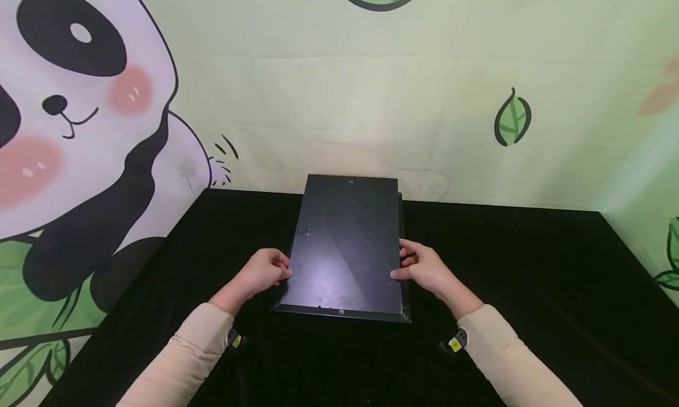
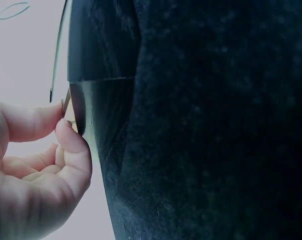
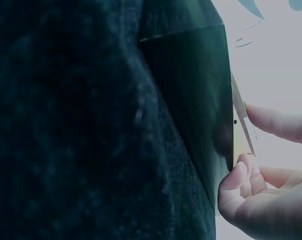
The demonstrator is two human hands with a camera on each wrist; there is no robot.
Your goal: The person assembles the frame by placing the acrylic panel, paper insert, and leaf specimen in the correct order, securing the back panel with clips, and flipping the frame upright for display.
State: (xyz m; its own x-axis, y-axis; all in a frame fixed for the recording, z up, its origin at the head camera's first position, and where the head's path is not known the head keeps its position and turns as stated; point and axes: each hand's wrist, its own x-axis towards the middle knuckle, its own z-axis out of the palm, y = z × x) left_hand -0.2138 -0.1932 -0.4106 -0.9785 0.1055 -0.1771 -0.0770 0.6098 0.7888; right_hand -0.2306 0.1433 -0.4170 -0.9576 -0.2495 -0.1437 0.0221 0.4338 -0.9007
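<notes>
A dark flat backing board (image 1: pixel 347 248) with small metal hangers lies over a black picture frame (image 1: pixel 345 314), face down on the black table. The frame's rim shows along the near and right sides. My left hand (image 1: pixel 262 271) pinches the board's left edge between thumb and finger. On the opposite edge, my right hand (image 1: pixel 424 268) grips with the thumb on top and fingers below. In the right wrist view the board's thin edge (image 3: pixel 239 100) stands at a slant, apart from the frame's side (image 3: pixel 191 90). The frame's inside is hidden under the board.
Black cloth covers the table (image 1: pixel 504 265) on both sides of the frame. Behind it hangs a pale green backdrop (image 1: pixel 318 89) printed with leaves and a large panda (image 1: pixel 95 118). A wrist camera (image 1: pixel 456 341) sits at each sleeve cuff.
</notes>
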